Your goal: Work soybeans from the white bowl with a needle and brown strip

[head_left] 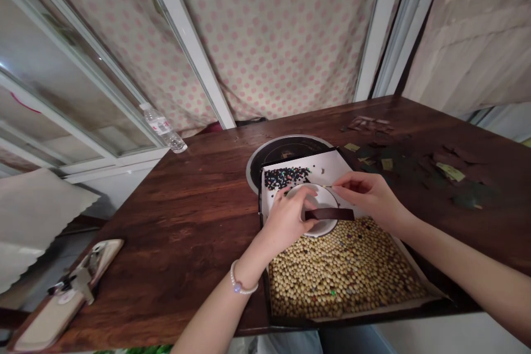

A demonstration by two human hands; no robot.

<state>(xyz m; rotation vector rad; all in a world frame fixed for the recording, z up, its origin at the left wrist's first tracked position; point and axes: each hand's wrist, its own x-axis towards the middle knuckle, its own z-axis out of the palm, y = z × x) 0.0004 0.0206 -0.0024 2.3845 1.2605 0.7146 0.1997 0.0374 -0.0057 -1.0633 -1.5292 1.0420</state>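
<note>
A white round bowl (327, 199) with a dark rim rests in a shallow box (332, 163) with a white inside and black outer sides. My left hand (290, 213) is closed on the bowl's near left side, with its fingers over the rim. A dark brown strip (332, 214) reaches from beside my left fingers across the bowl to the right. At the bowl's right rim, my right hand (363, 193) is in a pinch; what it holds is too small to name. Pale yellow beans (340, 271) cover the near part of the box. Black beads (286, 177) lie in its far left corner.
Behind the box is a round black plate (282, 149) set on the wooden table (199, 221). A plastic bottle (164, 128) is at the far left edge. Phone-like objects and keys (83, 282) lie near left. Scraps of wrapper (452, 171) are scattered at right.
</note>
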